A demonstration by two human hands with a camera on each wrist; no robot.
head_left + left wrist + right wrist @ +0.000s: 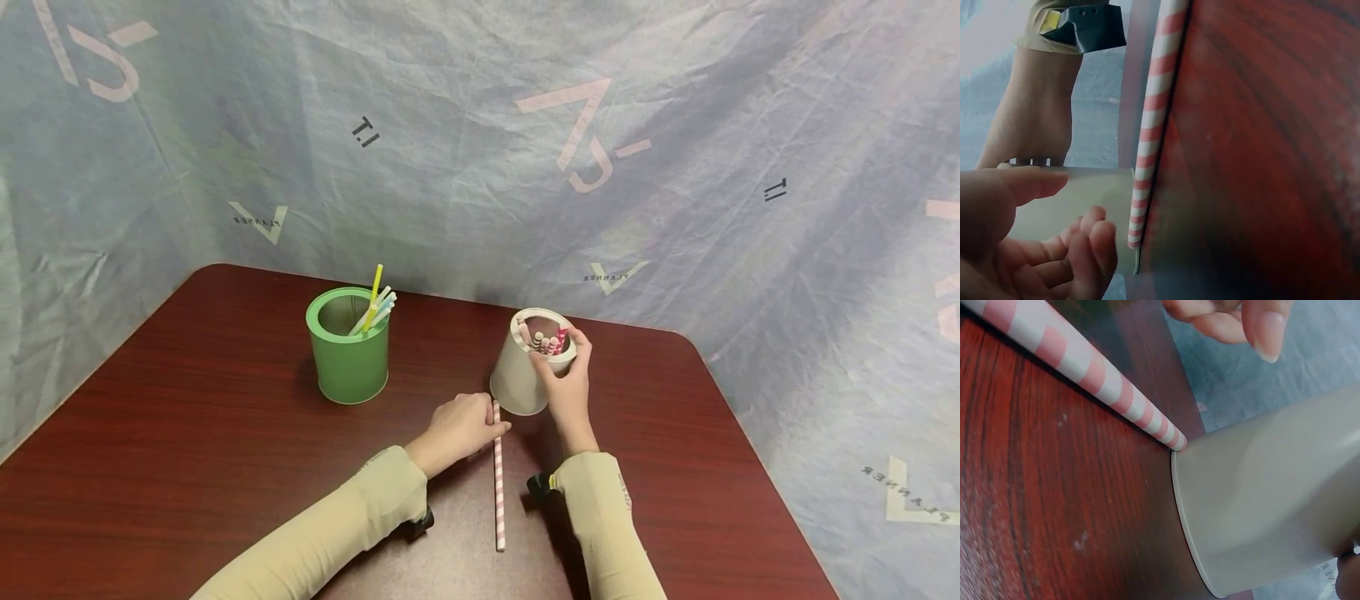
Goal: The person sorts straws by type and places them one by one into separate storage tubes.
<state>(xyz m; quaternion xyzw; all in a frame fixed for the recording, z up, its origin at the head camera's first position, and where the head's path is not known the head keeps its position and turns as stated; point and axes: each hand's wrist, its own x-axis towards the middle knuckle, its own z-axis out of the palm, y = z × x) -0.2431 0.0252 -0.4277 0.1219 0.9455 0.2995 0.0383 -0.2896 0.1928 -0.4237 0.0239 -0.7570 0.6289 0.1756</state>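
Observation:
A pink-and-white striped paper straw lies lengthwise on the table, its far end close to the base of a white can. My left hand is over that far end with fingers loosely bent; in the left wrist view its thumb and fingers are apart, with nothing between them. My right hand grips the rim of the white can, which leans slightly. Several patterned straws stand inside it. In the right wrist view the can's side fills the right part and hides most of the right fingers.
Left of the white can stands a green can holding several straws, one of them yellow. Both stand on a dark red wooden table. A grey printed cloth hangs behind and beside the table.

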